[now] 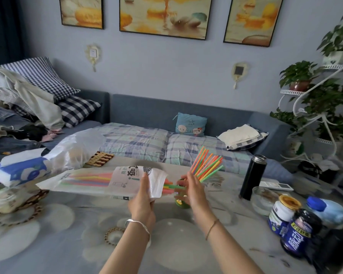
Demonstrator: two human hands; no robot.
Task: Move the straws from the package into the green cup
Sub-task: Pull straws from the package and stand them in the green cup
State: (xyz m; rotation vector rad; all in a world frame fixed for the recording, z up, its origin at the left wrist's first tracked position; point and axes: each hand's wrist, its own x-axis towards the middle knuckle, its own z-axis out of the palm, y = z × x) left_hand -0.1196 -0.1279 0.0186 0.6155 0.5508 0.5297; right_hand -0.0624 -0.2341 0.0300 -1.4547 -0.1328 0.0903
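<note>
Straws (pixel 206 165) fan up-right out of the green cup (pixel 181 202) mid-table, right hand (pixel 194 189) in front of the cup with fingers loosely spread, grip on straws unclear, left hand (pixel 142 202) just left of cup clamped on package (pixel 99 180), black flask (pixel 252 177) to cup's right.

package (pixel 91 179) lies left of cup (pixel 181 201); flask (pixel 252 177) stands right.

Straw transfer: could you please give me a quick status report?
Left hand grips the package, straws still inside. Right hand at the green cup, which already holds a fanned bunch of straws. Nothing in the way.
</note>
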